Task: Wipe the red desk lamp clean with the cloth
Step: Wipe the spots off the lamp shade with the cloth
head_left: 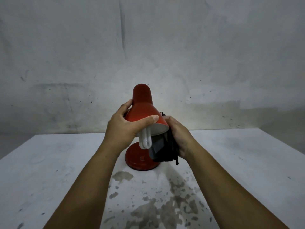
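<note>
left fingers: my left hand [123, 128] wraps the shade [143, 115] of the red desk lamp [142, 106], thumb laid across its front near the rim, fingers curled behind.
right fingers: my right hand [179, 138] grips the dark cloth [162, 148], bunched, against the shade's right rim.
bulb: white tube [145, 140] sticks out of the shade mouth, toward me.
lamp: shade tilted down; round red base [140, 160] stands on the white table [49, 162], mid-table, below my hands.
table: patchy dark stains on the near part.
backdrop: grey wall [148, 47].
</note>
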